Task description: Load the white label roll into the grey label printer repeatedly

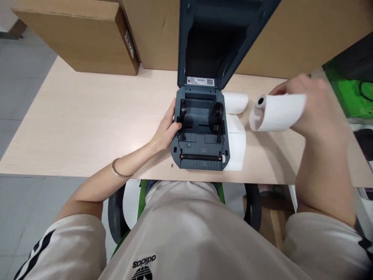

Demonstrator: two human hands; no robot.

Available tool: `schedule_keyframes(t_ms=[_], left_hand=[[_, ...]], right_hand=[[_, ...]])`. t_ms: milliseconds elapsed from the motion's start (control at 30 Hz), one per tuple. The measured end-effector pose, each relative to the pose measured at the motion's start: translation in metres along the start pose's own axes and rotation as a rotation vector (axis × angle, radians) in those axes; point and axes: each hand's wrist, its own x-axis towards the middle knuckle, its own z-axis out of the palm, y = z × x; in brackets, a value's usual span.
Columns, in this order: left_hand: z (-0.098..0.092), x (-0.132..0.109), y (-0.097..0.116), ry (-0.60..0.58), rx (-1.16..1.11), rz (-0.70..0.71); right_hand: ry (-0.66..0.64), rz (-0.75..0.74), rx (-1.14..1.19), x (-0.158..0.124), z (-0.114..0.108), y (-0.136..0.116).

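Note:
A dark blue label printer (201,132) stands on the pale wooden desk (87,124) with its lid (215,39) swung up and its roll bay bare. My left hand (167,130) rests against the printer's left side, with the fingers curled onto the left roll holder (183,109). My right hand (311,103) is raised to the right of the printer and is closed round a white paper roll (276,112), whose core end faces the printer. A second white roll (235,102) lies beside the printer's right side, with a strip of labels (236,144) trailing toward me.
Cardboard boxes (87,35) stand along the back of the desk, behind and to the left of the printer. A green object (352,93) sits at the far right. A small dark speck (172,165) lies near the desk's front edge. My chair (116,217) shows below the desk.

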Motion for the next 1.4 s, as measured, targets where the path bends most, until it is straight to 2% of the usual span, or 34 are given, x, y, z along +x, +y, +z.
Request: schedule_keyframes(t_ms=[167, 267, 333, 467, 633, 733, 833, 900, 1033, 1300, 1400], left_hand=[[0.001, 0.001, 0.001, 0.012, 0.012, 0.014], [0.001, -0.001, 0.001, 0.01, 0.028, 0.006], [0.0, -0.002, 0.0, 0.005, 0.034, -0.003], [-0.001, -0.003, -0.001, 0.003, 0.041, -0.01], [-0.001, -0.003, -0.003, -0.003, 0.026, -0.015], [0.0, -0.002, -0.002, 0.005, 0.028, -0.019], [0.002, 0.0, 0.001, 0.008, 0.029, -0.008], [0.003, 0.001, 0.004, 0.004, 0.026, 0.001], [0.004, 0.001, 0.007, 0.008, 0.029, -0.001], [0.004, -0.001, -0.001, 0.042, 0.015, -0.054], [0.006, 0.001, 0.002, 0.037, 0.023, -0.042]], right_hand=[[-0.073, 0.052, 0.185, 0.013, 0.067, 0.028], [-0.124, 0.039, 0.244, 0.02, 0.085, 0.033], [-0.169, 0.036, 0.236, 0.025, 0.086, 0.034], [-0.256, 0.063, 0.237, 0.035, 0.061, 0.031], [-0.21, 0.097, 0.219, 0.054, 0.022, 0.011], [-0.258, 0.011, 0.215, 0.071, 0.023, -0.013], [-0.342, -0.123, 0.196, 0.084, 0.037, -0.037], [-0.326, -0.141, 0.136, 0.087, 0.045, -0.049], [-0.288, -0.134, 0.03, 0.072, 0.038, -0.056], [-0.246, -0.081, 0.095, 0.007, -0.03, -0.022], [-0.174, -0.136, 0.185, 0.002, -0.046, -0.033]])
